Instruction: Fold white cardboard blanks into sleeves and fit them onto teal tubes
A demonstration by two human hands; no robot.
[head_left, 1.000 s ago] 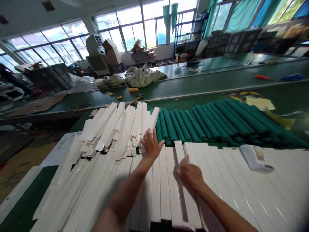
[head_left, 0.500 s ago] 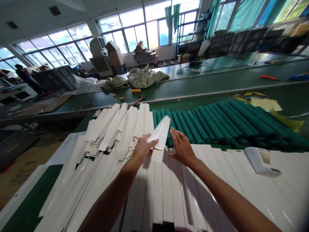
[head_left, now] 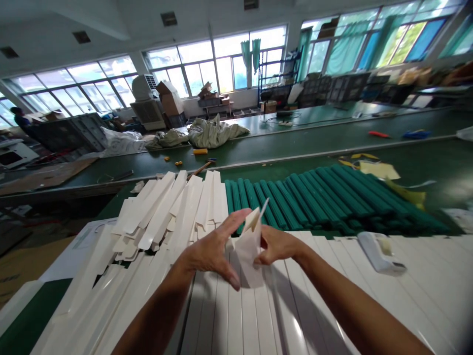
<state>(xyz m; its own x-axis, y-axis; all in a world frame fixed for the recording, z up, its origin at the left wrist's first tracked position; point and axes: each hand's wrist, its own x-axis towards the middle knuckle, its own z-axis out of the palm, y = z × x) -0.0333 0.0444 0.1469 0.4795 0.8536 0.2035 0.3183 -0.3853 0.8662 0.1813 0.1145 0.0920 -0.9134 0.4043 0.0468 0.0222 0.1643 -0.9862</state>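
Observation:
A small white paper box, its open end and a raised flap facing up, stands tilted between my hands. My right hand grips its right side with thumb and bent fingers. To the left of the box, my left hand is open, thumb and fingers spread apart around it; whether a fingertip touches it I cannot tell. Beneath both hands lies a row of long white boxes side by side. A loose pile of flat white cartons lies on the left.
Dark green ribbed rolls are stacked behind the white boxes. A white tape dispenser sits on the boxes at right. Farther back, a long green table holds a crumpled cloth sack, a yellow roll and a red-handled tool.
The white box has passed from my left hand to my right and now shows an opened end. My left hand has let go and spread its fingers. The view has turned slightly right.

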